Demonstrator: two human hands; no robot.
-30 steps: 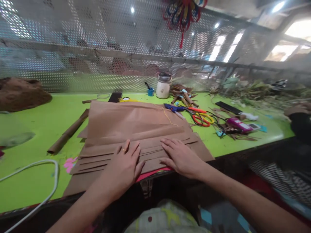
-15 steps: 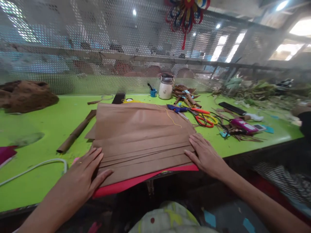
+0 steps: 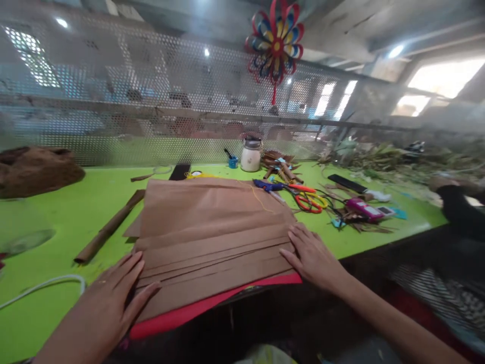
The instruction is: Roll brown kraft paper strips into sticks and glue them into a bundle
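Brown paper (image 3: 212, 222) lies across the table's front edge, with several overlapping folds or strips along its near side. Under it a red sheet (image 3: 182, 316) sticks out toward me. My left hand (image 3: 109, 293) rests on the paper's left edge, fingers and thumb spread. On the right edge my right hand (image 3: 312, 255) lies flat, its fingertips on the strips. Neither hand grips anything I can see. A thin yellow thread (image 3: 259, 194) trails over the paper's far right part, close to a blue glue gun (image 3: 268, 185).
Scissors (image 3: 308, 202) with orange handles, a purple device (image 3: 364, 209) and a black phone-like slab (image 3: 346, 183) lie on the right. A white jar (image 3: 250, 155) stands at the back. On the left are a brown paper roll (image 3: 109, 227) and a white cable (image 3: 45, 290).
My view has tilted up, so the table sits lower in the picture and more of the hanging flower ornament shows. Both hands stay on the paper's edges. A dark sleeve shows more at far right.
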